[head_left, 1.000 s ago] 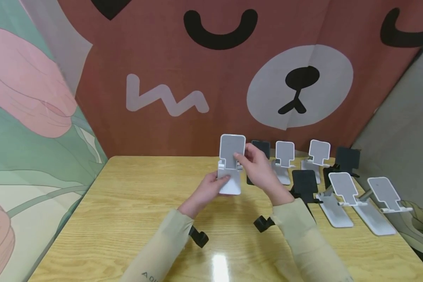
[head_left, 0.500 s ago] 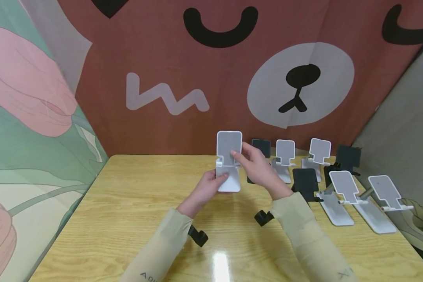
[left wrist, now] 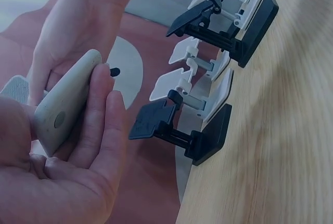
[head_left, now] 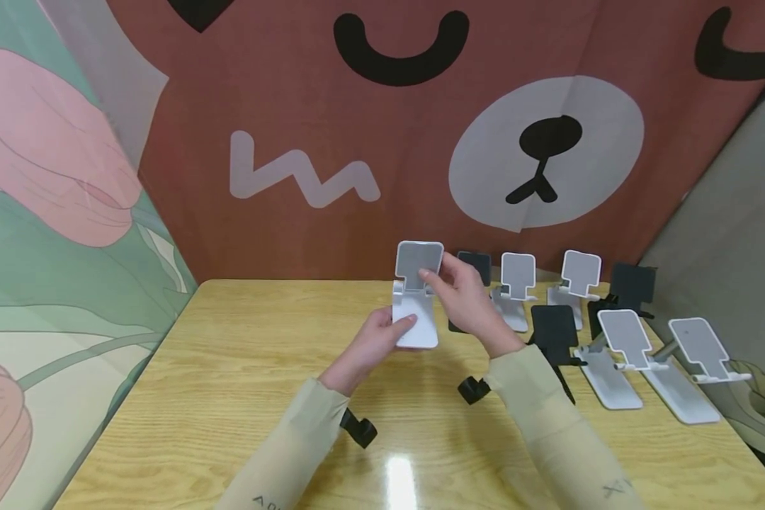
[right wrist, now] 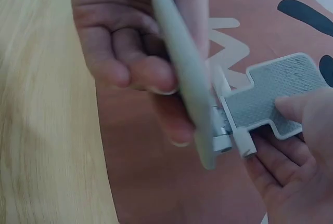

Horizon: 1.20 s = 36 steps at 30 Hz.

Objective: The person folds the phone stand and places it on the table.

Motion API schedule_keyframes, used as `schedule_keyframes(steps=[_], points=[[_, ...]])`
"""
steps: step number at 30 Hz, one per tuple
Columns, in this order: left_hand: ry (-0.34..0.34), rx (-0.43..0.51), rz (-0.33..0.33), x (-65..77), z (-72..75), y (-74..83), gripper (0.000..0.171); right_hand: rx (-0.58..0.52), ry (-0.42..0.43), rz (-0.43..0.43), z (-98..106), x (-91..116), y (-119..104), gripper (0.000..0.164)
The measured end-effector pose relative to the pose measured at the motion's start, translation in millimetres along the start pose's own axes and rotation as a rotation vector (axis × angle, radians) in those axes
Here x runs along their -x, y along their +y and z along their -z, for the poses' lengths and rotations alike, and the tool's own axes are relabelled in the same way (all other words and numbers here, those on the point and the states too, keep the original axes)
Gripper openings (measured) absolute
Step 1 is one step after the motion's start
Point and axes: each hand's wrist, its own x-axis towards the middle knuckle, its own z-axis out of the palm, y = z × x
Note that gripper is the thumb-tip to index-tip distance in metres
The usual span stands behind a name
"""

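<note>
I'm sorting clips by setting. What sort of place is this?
Probably an indoor tabletop workspace, perhaps a staged one: a wooden table, a printed backdrop behind it, and black and white stands grouped on the right.

held stand (head_left: 422, 304) abv tbl (head_left: 229, 354) | other stands (head_left: 607, 382) on tbl, R side | backdrop (head_left: 261, 241) bhd tbl

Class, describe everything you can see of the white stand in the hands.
The white stand looks plastic, with a notched upper plate faced in textured grey, joined by a hinge to a round-cornered base whose underside bears a round spot. It is held above the table, its plate angled to the base. The left hand grips the base; the right hand pinches the plate.
</note>
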Motion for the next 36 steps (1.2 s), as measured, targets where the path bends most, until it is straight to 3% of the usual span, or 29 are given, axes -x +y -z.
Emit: schedule_keyframes(steps=[7,16,22,26,32,36], points=[[0.004,0.027,0.011,-0.2,-3.8,2.7,0.039,0.015,0.056,0.034,-2.7,-1.8,3.1,0.032],[0.017,0.033,0.032,-3.1,-2.3,-0.9,0.041,-0.048,0.036,-0.036,-2.7,-1.8,-1.7,0.040],[0.032,0.016,0.021,-3.9,-2.7,-3.8,0.040,-0.027,0.067,-0.126,4.8,-7.2,-11.5,0.067],[0.043,0.024,0.013,-4.0,-4.2,-5.3,0.039,-0.035,0.097,-0.187,10.5,-14.6,-14.5,0.070],[0.064,0.028,0.016,-3.3,-4.6,-6.0,0.038,-0.133,0.052,-0.313,16.2,-20.2,-15.1,0.076],[0.067,0.021,0.011,-2.0,-3.8,-5.1,0.038,-0.126,0.025,-0.372,17.3,-20.0,-16.4,0.078]])
